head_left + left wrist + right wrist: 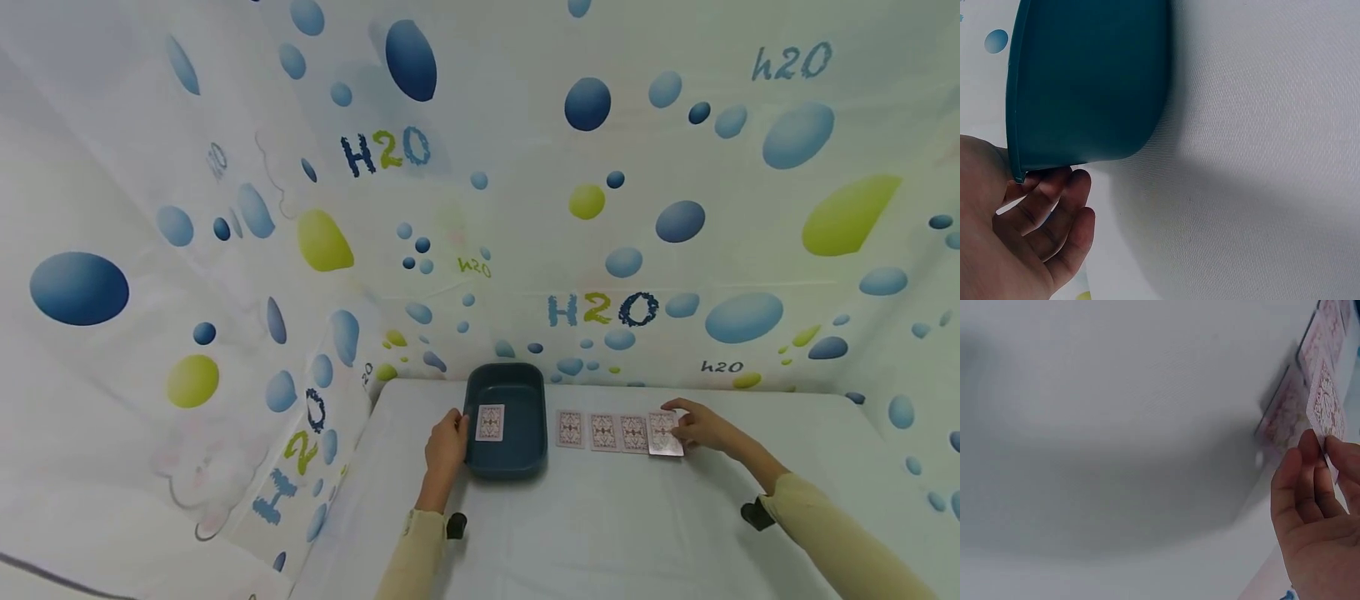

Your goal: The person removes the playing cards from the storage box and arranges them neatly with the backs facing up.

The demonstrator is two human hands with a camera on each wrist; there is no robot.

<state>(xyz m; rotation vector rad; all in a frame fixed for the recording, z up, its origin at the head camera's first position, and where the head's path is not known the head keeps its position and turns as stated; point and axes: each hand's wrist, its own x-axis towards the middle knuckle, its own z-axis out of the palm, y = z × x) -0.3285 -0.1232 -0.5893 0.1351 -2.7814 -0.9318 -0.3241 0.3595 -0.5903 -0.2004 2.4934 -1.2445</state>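
The patterned card [1327, 403] is in my right hand [697, 427], pinched by its near edge between thumb and fingers; it is raised and tilted at the right end of a row, and my right wrist view shows another card lying under or behind it. Three cards [603, 433] lie pattern side up to its left, close together. They all lie on a white-covered table [585, 525], whose far edge runs just behind them, against a white backdrop [517, 225] printed with blue and green drops and "H2O" lettering; more of this printed covering rises at both sides. White cloth stretches from the row towards me, and a narrow strip of it separates the leftmost card from the dark teal tray [506, 461]. My left hand [447, 442] holds the tray's left side, fingers curled beneath the rim, the thumb hard to make out in my left wrist view. Inside the tray, one card [491, 422] lies flat, pattern up, near the left wall.
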